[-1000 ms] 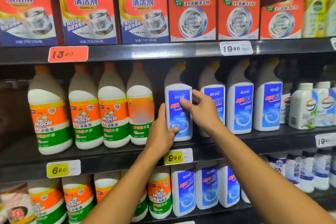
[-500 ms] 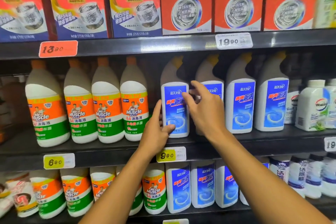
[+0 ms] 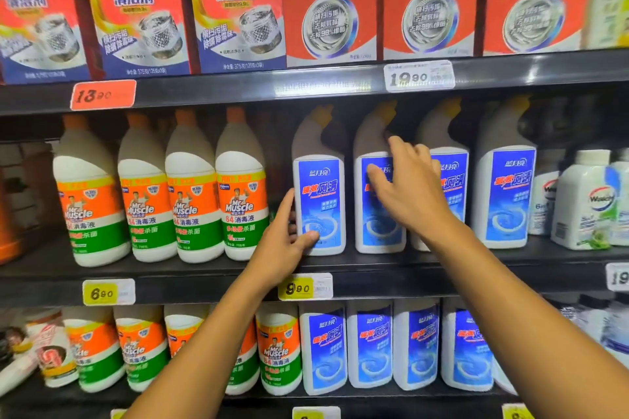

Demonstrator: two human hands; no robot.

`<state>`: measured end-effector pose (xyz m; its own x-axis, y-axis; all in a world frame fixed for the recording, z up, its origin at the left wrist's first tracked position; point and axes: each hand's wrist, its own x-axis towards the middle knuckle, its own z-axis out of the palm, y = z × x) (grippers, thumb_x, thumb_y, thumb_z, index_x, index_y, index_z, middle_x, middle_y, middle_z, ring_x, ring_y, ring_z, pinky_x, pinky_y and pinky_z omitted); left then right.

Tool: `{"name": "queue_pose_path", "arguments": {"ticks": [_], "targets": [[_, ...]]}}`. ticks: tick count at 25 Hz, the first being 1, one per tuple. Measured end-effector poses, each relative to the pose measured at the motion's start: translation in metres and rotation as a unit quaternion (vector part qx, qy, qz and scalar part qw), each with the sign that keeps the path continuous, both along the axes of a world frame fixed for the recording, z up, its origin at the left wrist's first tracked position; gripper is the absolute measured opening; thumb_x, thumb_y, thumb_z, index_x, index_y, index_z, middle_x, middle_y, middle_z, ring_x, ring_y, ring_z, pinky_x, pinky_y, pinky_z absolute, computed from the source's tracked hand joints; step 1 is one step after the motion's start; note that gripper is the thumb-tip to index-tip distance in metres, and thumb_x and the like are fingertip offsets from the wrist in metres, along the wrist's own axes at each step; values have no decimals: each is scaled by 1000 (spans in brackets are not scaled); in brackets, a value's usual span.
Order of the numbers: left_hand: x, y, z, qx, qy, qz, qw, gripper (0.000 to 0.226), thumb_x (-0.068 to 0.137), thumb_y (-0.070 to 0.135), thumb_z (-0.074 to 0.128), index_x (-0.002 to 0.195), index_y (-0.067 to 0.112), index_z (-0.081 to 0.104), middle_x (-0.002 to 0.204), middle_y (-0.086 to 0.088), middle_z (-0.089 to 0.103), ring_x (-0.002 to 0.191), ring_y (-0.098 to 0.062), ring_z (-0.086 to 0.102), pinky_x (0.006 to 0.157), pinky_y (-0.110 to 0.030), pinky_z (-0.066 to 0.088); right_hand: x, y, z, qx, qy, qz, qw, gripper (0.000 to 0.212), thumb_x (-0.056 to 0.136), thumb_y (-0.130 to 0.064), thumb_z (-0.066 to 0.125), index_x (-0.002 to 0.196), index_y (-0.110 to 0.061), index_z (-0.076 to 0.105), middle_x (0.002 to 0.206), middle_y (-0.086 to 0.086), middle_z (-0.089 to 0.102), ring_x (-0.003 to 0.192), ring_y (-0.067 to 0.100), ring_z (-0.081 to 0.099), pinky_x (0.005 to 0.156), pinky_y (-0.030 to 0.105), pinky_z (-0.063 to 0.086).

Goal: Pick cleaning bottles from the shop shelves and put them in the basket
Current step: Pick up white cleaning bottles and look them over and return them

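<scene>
Black metal shop shelf [image 3: 374,265] carries glossy white angled-neck bottles. Left hand [image 3: 286,241] grips the blue-labelled bottle [image 3: 320,201]; right hand [image 3: 408,187], fingers spread, reaches its neighbour bottle [image 3: 371,235].

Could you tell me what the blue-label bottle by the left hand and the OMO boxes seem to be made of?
Blue-label bottle: probably white opaque plastic, going by its smooth moulded shoulder and angled neck, with a glossy printed label. OMO boxes: likely printed cardboard, flat-faced with straight edges and a faint sheen.
</scene>
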<state>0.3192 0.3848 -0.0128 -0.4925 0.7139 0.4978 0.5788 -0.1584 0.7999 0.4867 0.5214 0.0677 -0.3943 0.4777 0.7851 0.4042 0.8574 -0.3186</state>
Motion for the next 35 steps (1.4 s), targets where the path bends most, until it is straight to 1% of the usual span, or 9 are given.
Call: {"name": "queue_pose_path", "arguments": {"ticks": [4, 7, 10, 18, 21, 24, 26, 30, 35], "targets": [[14, -8, -2, 7, 28, 31, 999, 84, 90, 33, 68, 153, 39, 13, 150, 17, 37, 128, 6, 45, 92, -12, 47, 1, -4, 4, -12, -19, -4, 1000, 31, 95, -34, 55, 111, -8, 48, 111, 15, 58, 109, 36, 46, 91, 45, 35], [34, -18, 0, 58, 98, 83, 990, 81, 84, 50, 61, 152, 38, 19, 150, 27, 22, 130, 24, 23, 87, 4, 38, 2, -1, 4, -12, -28, 3, 1000, 29, 94, -34, 58, 106, -10, 47, 109, 14, 56, 107, 35, 48, 91, 44, 36], [48, -19, 12, 102, 101, 67, 987, 65, 87, 42, 64, 145, 31, 36, 149, 14, 38, 134, 4, 38, 100, -17, 47, 4, 3, 4, -2, -11, 18, 1000, 42, 91, -33, 65, 121, -6, 51, 114, 14, 56, 110, 35, 46, 94, 43, 35], [63, -11, 30, 78, 19, 56, 995, 29, 92, 8, 64, 119, 19, 59, 118, -1, 62, 109, -12, 60, 93, -40, 56, 15, 0, 0, -32, 78, 92, 992, 60, 83, -36, 77, 136, -21, 54, 127, 4, 52, 105, 29, 58, 86, 39, 49], [70, -9, 26, 33, 14, 43, 998, 39, 92, 13, 66, 129, 16, 55, 128, -3, 59, 109, -5, 57, 97, -38, 53, 18, 1, 7, -101, 111, 114, 982, 53, 79, -32, 81, 127, -17, 63, 114, 7, 60, 103, 26, 60, 80, 31, 44], [78, -11, 23, 7, -33, -5, 999, 56, 89, 20, 71, 138, 22, 44, 134, 3, 55, 118, -7, 54, 95, -24, 51, 29, -2, 8, -172, 157, 163, 959, 46, 79, -29, 82, 121, -17, 68, 114, 4, 67, 103, 22, 65, 90, 39, 53], [87, -11, 18, -14, -70, -50, 996, 61, 86, 18, 73, 139, 22, 42, 133, 4, 57, 122, -10, 55, 101, -29, 49, 39, -10, 7, -223, 185, 203, 935, 45, 80, -25, 82, 122, -18, 69, 109, 3, 72, 97, 18, 70, 90, 43, 56], [116, -11, -4, 26, -134, -121, 983, 46, 81, 7, 75, 118, 25, 54, 107, 8, 75, 99, -9, 72, 78, -22, 56, 60, -28, -2, -277, 213, 275, 896, 36, 79, -18, 83, 114, -14, 71, 94, 1, 77, 82, 16, 75, 80, 43, 62], [149, -31, -47, 49, -196, -147, 968, 70, 70, 27, 86, 131, 19, 53, 120, -2, 72, 109, -21, 70, 80, -28, 57, 89, -40, -30, -350, 228, 323, 849, 42, 78, -21, 84, 117, -16, 69, 93, -1, 78, 78, 16, 76, 66, 30, 63]]}}
